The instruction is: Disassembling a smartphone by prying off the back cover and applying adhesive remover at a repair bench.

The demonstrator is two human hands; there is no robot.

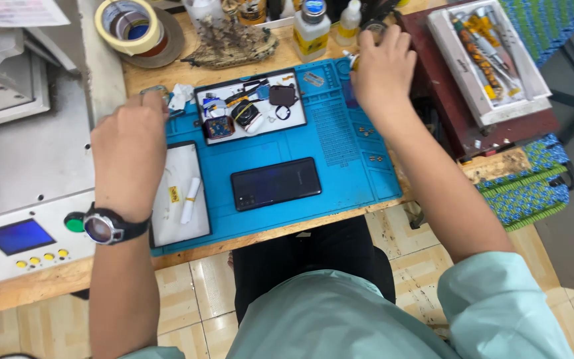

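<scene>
Nearest, dark phone lying flat mid-mat, long axis left-right, untouched between both hands. Farther, left hand curled at mat's left edge, grasp unclear. Farthest, right hand pinching small yellowish bottle.

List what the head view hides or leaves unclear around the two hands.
- Left hand: its fingers curl away, so what they touch at the blue mat edge is hidden.
- Right hand: covers most of a small yellowish item.
- Parts in the small tray: too small to identify.
- Tape roll: cut by top edge.
</scene>
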